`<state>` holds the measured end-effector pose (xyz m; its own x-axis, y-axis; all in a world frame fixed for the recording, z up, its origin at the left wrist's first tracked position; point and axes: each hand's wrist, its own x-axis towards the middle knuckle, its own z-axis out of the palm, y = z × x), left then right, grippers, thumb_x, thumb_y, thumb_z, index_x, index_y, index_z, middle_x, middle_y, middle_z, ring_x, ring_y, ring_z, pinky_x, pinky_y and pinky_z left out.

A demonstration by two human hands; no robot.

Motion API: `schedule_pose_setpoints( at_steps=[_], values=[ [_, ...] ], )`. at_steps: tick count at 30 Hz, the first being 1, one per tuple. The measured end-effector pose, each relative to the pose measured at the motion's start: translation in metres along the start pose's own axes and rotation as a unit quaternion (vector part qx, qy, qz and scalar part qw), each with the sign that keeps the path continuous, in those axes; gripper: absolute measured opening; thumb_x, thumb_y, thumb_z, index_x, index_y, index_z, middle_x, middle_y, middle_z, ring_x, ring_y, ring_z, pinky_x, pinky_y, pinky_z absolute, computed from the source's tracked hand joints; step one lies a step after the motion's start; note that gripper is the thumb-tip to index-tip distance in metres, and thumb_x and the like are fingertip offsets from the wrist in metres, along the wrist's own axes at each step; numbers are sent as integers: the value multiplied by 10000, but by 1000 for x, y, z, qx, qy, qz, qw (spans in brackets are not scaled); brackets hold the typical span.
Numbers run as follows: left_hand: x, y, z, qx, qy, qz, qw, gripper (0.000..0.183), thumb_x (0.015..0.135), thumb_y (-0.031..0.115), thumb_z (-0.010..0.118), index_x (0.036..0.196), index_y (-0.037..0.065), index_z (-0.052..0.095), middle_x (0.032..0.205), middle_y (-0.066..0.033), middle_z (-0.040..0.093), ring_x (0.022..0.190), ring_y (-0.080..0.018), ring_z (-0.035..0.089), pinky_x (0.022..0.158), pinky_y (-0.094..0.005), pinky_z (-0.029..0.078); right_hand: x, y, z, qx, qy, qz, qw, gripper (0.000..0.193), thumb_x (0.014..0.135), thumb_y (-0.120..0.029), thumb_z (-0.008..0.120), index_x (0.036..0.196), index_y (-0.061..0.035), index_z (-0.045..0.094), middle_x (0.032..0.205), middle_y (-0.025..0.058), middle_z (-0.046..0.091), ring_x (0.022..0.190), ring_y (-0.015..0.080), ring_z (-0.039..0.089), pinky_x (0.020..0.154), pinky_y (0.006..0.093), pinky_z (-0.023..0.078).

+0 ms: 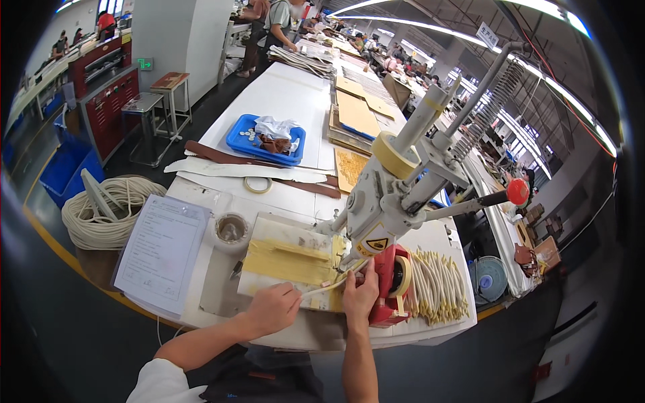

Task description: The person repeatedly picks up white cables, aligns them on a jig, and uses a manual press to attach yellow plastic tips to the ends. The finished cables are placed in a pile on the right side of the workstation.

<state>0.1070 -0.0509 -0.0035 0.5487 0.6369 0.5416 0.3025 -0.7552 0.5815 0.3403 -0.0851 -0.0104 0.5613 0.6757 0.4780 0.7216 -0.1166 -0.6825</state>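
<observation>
– From the head view, the only one we have, what are those two hands busy with?

– A pale cord (326,289). It runs across the near edge of the surface (420,329), in front of the grey press (366,191). The left hand (277,309) is closed on one end, and the right hand (360,290) pinches it further along, close by the foot of the press.

– Is it actually under the foot?

– I can't tell from here; the fingers and the metal hide that bit. The right hand is also just beside the red tape dispenser (390,317), maybe touching it.

– So which step would you call this?

– Lining the cord up at the press, I'd say. Both hands are on it, and nobody has hold of the lever with the red knob (517,191).

– And what does the next move call for?

– A steady cord, I'd think, sitting true, with the fingertips well clear of the foot before any pull on that lever. The hand that goes for it has to let go first, so the other must hold the line alone.

– And that pile on the right?

– A bundle of short cords with yellowish ends (437,285), lying beside the dispenser.
</observation>
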Motion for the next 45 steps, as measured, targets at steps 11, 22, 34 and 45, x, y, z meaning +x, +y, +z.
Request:
schedule_pose_setpoints(
  at_steps=[11, 22, 34, 45],
  values=[
    [6, 6, 3, -5, 13, 23, 1000, 85, 832, 74, 741, 909, 62, 708, 779, -79, 630, 669, -279, 647, 583, -390, 524, -5, 3, 4, 67, 28, 15, 997, 412, 923, -11, 706, 1322, 48, 625, 1242, 154, 620, 820, 138, 650, 684, 267, 553],
    [14, 7, -4, 26, 13, 26, 999, 118, 811, 55, 742, 928, 58, 724, 779, -76, 636, 665, -267, 650, 569, -377, 512, -3, -7, -2, 94, -11, 50, 994, 384, 935, -68, 681, 1294, 63, 639, 1314, 227, 614, 918, 289, 714, 762, 353, 590],
    [14, 2, -6, 93, -21, 10, 995, 147, 833, 54, 732, 979, 45, 714, 814, -113, 637, 680, -300, 657, 590, -411, 519, -1, -2, 13, -76, -28, -19, 997, 412, 906, -67, 615, 1298, 58, 634, 1433, 250, 550, 1178, 416, 554, 1041, 453, 479],
    [17, 3, -2, 81, -38, 7, 996, 122, 885, 76, 728, 1001, 40, 716, 838, -125, 630, 709, -332, 655, 612, -426, 521, 20, -14, 7, -67, -32, -36, 997, 447, 877, 38, 552, 1320, 90, 518, 1307, 276, 586, 1152, 481, 549, 1037, 512, 440]
  ],
)
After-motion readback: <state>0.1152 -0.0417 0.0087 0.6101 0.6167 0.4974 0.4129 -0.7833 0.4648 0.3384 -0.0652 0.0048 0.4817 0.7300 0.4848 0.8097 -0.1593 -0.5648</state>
